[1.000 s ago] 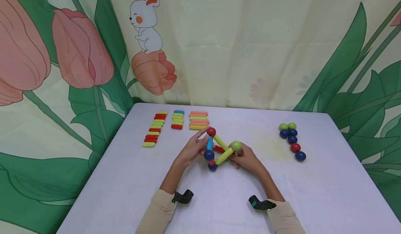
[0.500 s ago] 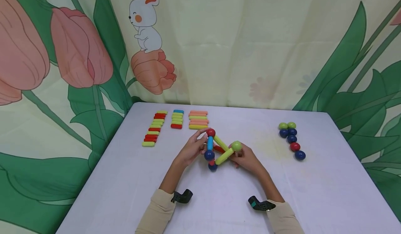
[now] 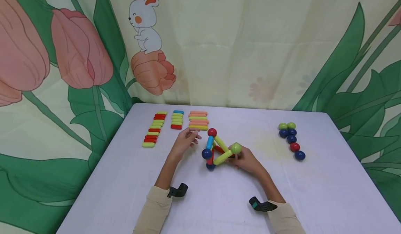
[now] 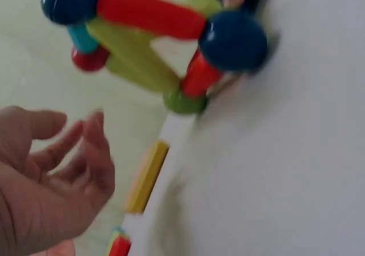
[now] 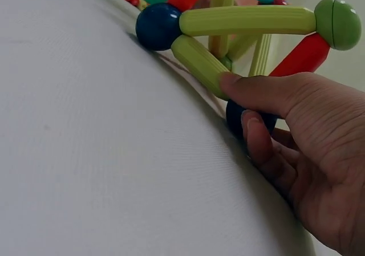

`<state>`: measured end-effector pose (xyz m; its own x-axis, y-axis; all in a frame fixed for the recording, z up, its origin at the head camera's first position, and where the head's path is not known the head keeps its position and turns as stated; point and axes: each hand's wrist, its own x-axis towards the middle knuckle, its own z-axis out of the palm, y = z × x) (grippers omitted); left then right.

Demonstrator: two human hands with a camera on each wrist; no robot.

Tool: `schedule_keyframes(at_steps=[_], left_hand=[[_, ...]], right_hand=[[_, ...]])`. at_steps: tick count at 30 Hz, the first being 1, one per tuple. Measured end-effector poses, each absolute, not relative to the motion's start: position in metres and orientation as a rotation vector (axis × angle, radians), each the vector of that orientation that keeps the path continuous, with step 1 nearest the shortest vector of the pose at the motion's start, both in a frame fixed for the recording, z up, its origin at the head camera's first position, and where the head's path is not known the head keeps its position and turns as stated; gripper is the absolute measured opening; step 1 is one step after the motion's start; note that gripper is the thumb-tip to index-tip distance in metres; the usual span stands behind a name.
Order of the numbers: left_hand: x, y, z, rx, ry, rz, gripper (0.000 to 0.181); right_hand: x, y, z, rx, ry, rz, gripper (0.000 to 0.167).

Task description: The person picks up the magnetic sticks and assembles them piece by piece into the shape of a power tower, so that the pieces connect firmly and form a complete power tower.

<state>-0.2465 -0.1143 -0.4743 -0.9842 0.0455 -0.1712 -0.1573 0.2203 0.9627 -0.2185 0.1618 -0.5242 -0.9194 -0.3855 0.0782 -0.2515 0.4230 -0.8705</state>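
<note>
"Sleeves [image 3: 153, 209] of beige colour are the nearest, each with a black device [image 3: 263, 205] at the wrist. And after them?"

"The right hand [image 3: 245, 161] holds the structure of rods and balls [image 3: 221, 143]: its thumb lies on the end of a light green rod [image 5: 199, 65], and its fingers curl at a dark blue ball [image 5: 234, 119]."

"Where is this structure?"

"In the middle of the table [image 3: 313, 192], between this hand and the left hand [image 3: 183, 143]; if it touches the surface, I cannot tell."

"And how is the left one?"

"It is just beside the structure, apart from it, with fingers relaxed and half bent."

"What is farther?"

"On the right, a line of seven balls [image 3: 292, 139]; on the left, three groups of small rods [image 3: 177, 118]. Behind hangs a cloth [image 3: 213, 74] with printed tulips [image 3: 84, 49]."
</note>
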Motion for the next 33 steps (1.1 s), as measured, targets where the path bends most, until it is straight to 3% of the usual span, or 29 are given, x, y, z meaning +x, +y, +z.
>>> schedule_keyframes(at_steps=[4,13,24,29,33], left_hand=[[-0.266,-0.131,-0.477,-0.279,2.742,1.520,0.024],[-0.289,-0.145,-0.481,-0.319,3.063,0.936,0.038],[-0.284,-0.146,-0.487,-0.247,3.180,0.607,0.036],[-0.278,-0.144,-0.486,-0.238,3.157,0.487,0.033],[-0.271,-0.143,-0.483,-0.329,3.024,0.748,0.029]], right_hand=[[-0.216,0.159,-0.523,-0.617,2.615,-1.513,0.047],[-0.204,0.139,-0.518,-0.559,2.892,-1.164,0.095],[-0.187,0.120,-0.520,-0.369,3.115,-1.094,0.110],[-0.187,0.134,-0.504,-0.310,2.804,-1.156,0.122],[-0.197,0.160,-0.490,-0.337,2.402,-1.268,0.108]])
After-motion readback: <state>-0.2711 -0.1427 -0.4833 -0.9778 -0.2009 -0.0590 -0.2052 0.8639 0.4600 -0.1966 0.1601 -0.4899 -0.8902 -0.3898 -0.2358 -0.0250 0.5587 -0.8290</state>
